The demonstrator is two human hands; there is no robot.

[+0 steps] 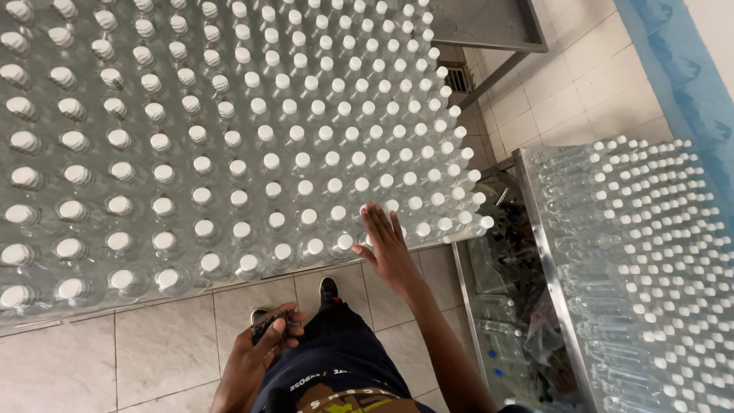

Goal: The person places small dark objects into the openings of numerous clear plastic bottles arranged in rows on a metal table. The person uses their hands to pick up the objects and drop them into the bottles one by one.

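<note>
1. Right hand (388,243): grip released, fingers flat and spread, palm down, resting on the caps at the front edge of the bottles (229,138), near their front right corner.
2. Left hand (256,356): grip clenched on a small dark object (269,327), low by the hip, above the floor (153,352); object too hidden by the fingers to identify.
3. Bottles: clear plastic, white caps, upright, packed in tight diagonal rows, filling the big worktop (61,320) from the front edge to the picture's top and left borders.
4. Worktop edge: thin grey strip below the front bottle row, just ahead of the feet.
5. Shoe (328,289): black, on the floor just below the right hand, close to the worktop edge.
6. Shorts (336,359): dark, between the two arms, at the bottom of the frame.
7. Floor: pale tiles with dark grout, under the body and again at upper right.
8. Second worktop (547,252): metal rim, right side, well apart from both hands, loaded with more capped clear bottles (650,268).
9. Gap between the two worktops: dim lower shelf with loose bottles, details unclear.
10. Blue sheet (688,69): along the far right edge, upper corner.
</note>
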